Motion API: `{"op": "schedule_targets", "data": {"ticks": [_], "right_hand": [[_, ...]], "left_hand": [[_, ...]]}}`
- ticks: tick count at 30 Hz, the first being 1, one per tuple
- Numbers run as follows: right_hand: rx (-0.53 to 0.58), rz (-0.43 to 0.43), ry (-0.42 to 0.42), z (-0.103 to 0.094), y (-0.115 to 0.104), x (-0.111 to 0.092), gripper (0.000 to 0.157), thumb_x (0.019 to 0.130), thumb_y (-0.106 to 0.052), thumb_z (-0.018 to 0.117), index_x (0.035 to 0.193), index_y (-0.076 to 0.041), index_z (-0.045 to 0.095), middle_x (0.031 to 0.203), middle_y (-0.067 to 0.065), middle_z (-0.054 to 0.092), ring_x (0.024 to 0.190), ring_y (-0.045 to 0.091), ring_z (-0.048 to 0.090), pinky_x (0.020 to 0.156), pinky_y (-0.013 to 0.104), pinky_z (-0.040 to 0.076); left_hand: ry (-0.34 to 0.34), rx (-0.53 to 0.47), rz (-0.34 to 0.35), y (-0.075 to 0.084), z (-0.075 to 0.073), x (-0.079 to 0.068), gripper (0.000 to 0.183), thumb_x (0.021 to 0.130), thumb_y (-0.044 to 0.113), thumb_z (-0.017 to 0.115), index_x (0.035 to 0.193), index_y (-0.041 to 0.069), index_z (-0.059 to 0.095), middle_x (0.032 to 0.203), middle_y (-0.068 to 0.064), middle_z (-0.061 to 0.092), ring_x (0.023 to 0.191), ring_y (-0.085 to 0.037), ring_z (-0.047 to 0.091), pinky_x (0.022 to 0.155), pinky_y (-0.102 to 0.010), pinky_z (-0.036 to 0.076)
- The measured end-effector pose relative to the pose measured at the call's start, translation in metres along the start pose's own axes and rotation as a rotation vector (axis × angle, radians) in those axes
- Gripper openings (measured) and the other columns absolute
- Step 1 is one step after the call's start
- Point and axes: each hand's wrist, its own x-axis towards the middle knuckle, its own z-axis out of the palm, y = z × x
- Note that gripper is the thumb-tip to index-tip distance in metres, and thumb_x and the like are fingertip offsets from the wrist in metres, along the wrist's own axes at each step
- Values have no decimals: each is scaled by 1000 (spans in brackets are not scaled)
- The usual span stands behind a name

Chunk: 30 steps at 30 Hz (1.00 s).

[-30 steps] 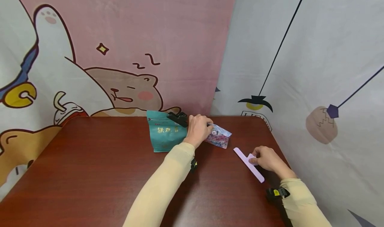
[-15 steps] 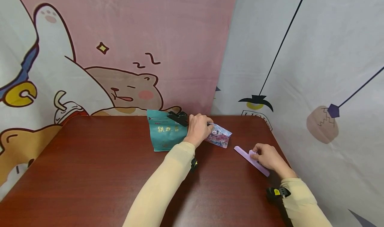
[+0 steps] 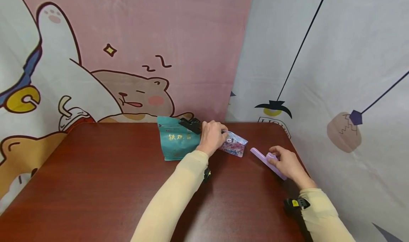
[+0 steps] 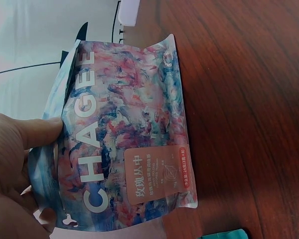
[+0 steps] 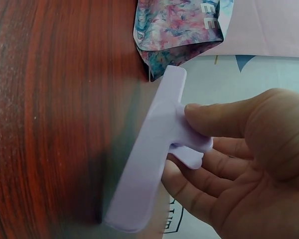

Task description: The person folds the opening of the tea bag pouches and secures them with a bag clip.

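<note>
My left hand (image 3: 211,137) grips the top edge of a blue and pink tea pouch (image 4: 119,129) marked CHAGEE, thumb on the near face. The pouch stands on the table at the back. In my right hand (image 3: 285,162) is a long lilac bag clip (image 5: 152,144), its handle pinched between thumb and fingers. The clip tilts in the head view, its long bar toward the pouch. Left of the left hand stands a teal pouch (image 3: 177,140) with gold characters, a black bag clip (image 3: 190,124) across its top corner. The left hand overlaps part of both pouches.
The brown wooden table (image 3: 105,192) reaches back to a cartoon-printed cloth (image 3: 204,57). On the right, a grey-white cloth (image 3: 335,75) runs along the table's edge. Both wrists carry black straps with small devices (image 3: 296,203).
My right hand has raised the lilac bag clip a little and turned it, its near end swinging up and right. My left hand and both pouches keep their places.
</note>
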Motion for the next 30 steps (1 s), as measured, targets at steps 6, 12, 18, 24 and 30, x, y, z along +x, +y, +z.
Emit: {"op": "schedule_targets", "data": {"ticks": [6,12,18,24,30], "right_hand": [[-29,9,43,-2,-1,0,34,92,-15,77,121,1,68,113,29,68,88,36,64,79,57,57],[-7,-9,80,-1,1,0,29,94,-14,76,118,0,69,108,26,69,86,33,62,77,52,57],[-8,-45,126,-2,1,3,28,95,-13,75,119,-1,69,106,24,70,85,33,61,75,47,55],[-17,-65,176,-3,-1,4,27,96,-13,73,120,0,70,107,26,70,85,34,61,75,49,52],[-9,-84,209,-4,-3,4,24,97,-9,70,119,1,70,110,28,70,88,38,61,81,56,52]], "left_hand": [[-1,1,-5,0,-1,1,20,97,33,74,111,22,83,107,6,79,97,-16,64,88,-37,39],[-1,6,0,0,0,1,20,97,33,74,111,21,83,107,6,79,97,-16,64,88,-37,39],[-4,4,-6,0,-1,0,20,97,32,73,110,22,84,107,6,79,96,-16,64,87,-36,39],[-4,2,-10,1,-1,1,20,97,33,73,111,23,83,108,6,79,96,-16,63,87,-36,39],[-5,10,-11,1,0,0,20,97,33,74,110,23,83,107,6,79,95,-16,63,87,-36,39]]}}
